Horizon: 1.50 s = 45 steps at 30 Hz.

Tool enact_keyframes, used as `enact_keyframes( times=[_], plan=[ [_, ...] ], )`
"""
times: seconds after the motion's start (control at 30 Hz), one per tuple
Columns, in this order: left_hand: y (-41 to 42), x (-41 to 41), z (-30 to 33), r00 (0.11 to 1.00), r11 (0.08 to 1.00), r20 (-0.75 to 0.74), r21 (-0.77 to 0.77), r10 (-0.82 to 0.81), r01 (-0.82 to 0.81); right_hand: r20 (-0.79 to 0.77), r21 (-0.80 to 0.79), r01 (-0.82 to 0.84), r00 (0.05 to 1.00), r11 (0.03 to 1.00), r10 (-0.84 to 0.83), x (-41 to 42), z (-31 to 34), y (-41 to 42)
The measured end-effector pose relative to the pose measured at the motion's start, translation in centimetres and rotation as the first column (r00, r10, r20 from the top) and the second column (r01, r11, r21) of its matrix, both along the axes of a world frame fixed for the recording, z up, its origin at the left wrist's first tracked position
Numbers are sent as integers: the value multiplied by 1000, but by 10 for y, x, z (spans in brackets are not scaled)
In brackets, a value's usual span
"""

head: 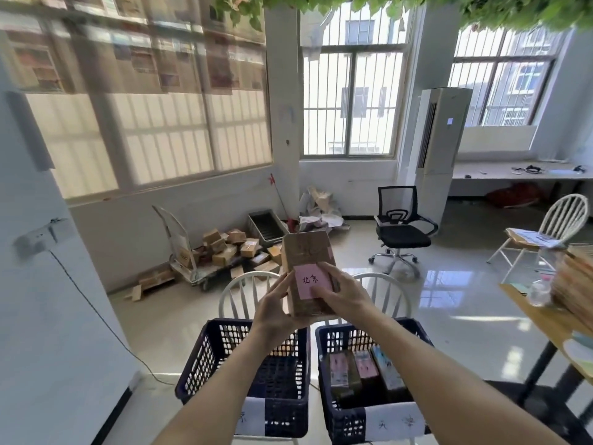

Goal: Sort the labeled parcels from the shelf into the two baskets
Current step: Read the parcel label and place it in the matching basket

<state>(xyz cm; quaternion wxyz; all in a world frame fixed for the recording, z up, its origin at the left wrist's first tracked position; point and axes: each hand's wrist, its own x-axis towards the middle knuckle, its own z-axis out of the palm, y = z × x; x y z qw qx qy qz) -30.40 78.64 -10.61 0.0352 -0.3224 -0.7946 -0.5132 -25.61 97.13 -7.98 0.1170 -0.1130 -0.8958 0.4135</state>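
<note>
Item: cardboard parcel (308,261), brown, taped, upright, held at chest height above the gap between the two baskets. Pink label (310,281) on its near face, handwritten characters.

Left hand (279,303): fingers curled round the parcel's left edge and lower corner, gripping it.

Right hand (337,293): fingers bent over the right edge and lower front, thumb lying on the label's lower corner, gripping it.

Left basket (199,358): dark blue, perforated walls, white tag on the near wall; interior mostly hidden by the left forearm, contents cannot be told.

Right basket (324,380): same type, just beside the left one, white tag on the near wall. Holds three parcels (365,370) side by side, with pink and pale blue labels.

Support: each basket rests on a white spindle-back chair (240,290).

Surroundings: wooden bench (552,319) at right carrying stacked parcels; black office chair (401,232) behind; loose cartons (224,245) on the floor by the wall.
</note>
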Motion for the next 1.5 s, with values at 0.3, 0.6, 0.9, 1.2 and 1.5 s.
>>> enact_keyframes(
  times=[0.3,0.6,0.9,1.2,1.5],
  plan=[
    [-10,-84,-21,995,999,103,33,0,-4,108,145,27,993,989,-43,-88,-13,-28],
    [-66,-198,-54,993,997,110,-76,40,-31,224,162,29,972,986,-66,-204,-36,-80],
    [-148,-294,-138,964,893,92,-405,251,-194,361,174,11,929,985,-75,-287,-115,-136],
    [-175,-357,-251,918,811,202,-557,343,-180,576,126,-76,817,989,-10,-346,-244,-162],
    [-210,-413,-366,853,734,316,-670,415,-109,730,14,-99,681,995,58,-393,-387,-194]
  ],
)
